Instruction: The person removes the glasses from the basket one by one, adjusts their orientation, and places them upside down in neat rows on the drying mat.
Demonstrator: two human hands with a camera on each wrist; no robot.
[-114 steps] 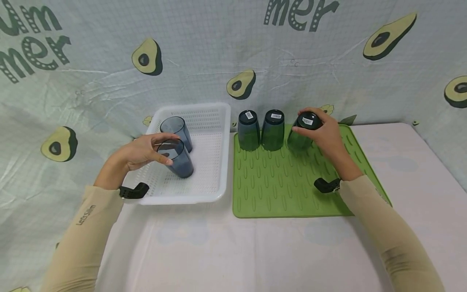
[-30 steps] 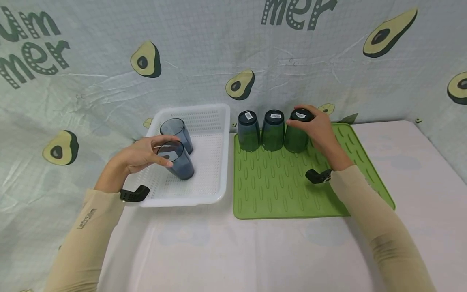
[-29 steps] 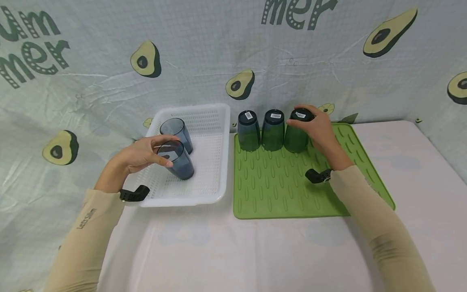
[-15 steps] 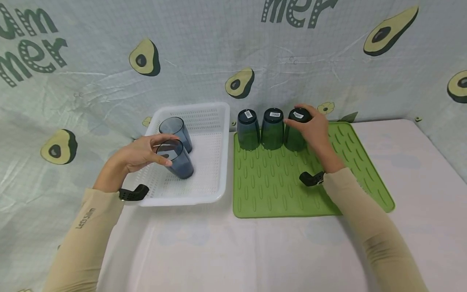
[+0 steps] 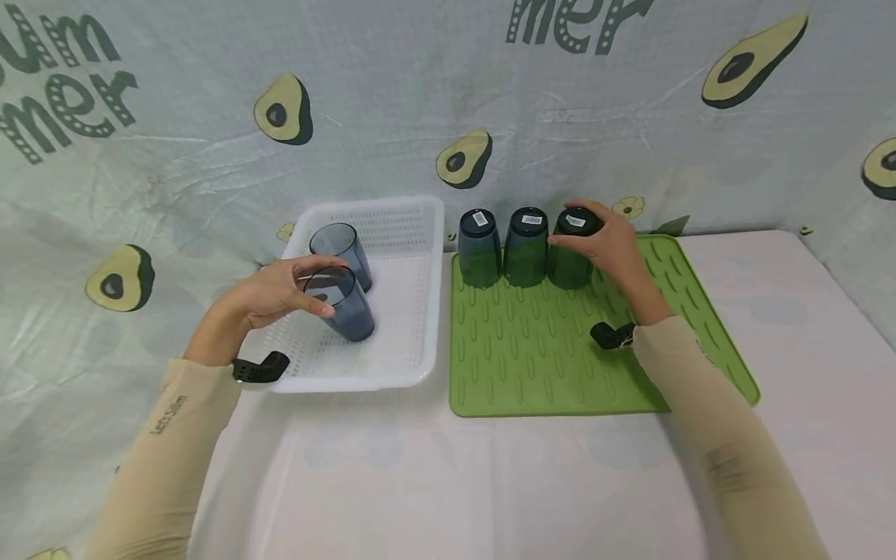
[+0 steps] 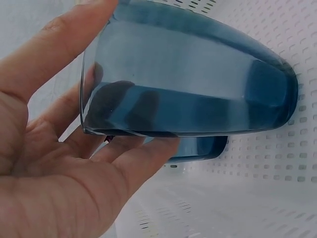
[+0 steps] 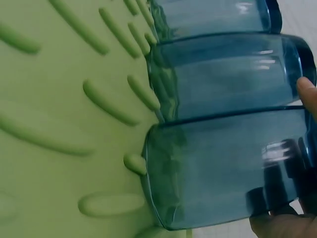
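My left hand (image 5: 269,295) holds a blue-tinted drinking glass (image 5: 351,317) near its rim, thumb on one side and fingers on the other. That glass leans, mouth up, inside the white perforated basket (image 5: 399,354). Behind it in the basket is a second blue glass (image 5: 360,266), partly covered. Over the green mat (image 5: 532,373), my right hand (image 5: 617,247) grips the base of an upside-down glass (image 7: 223,171) between thumb and fingers. Its rim is down at the mat. Left of it stand a middle upside-down glass (image 5: 526,257) and an outer one (image 5: 479,257).
The white-covered table (image 5: 448,482) extends in front of the basket and mat and to the right. Close behind them hangs a sheet (image 5: 378,132) printed with avocados. The basket's right rim lies just left of the mat.
Since the earliest frame, the right hand has moved its glass slightly left and set it straighter, close beside the middle glass. The left hand and its glass stay in place.
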